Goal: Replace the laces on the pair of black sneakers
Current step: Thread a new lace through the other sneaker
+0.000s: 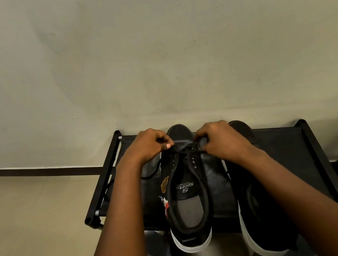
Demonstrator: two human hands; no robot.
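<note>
Two black sneakers set side by side on black rack [284, 153], toes toward wall. Left sneaker [185, 192] centred; right sneaker [256, 202] partly hidden under forearm. Black lace [186, 147] pinched at foremost eyelets by left hand [148, 145] and right hand [219, 139], fingers curled. Loose lace end trailed leftward over rack.
</note>
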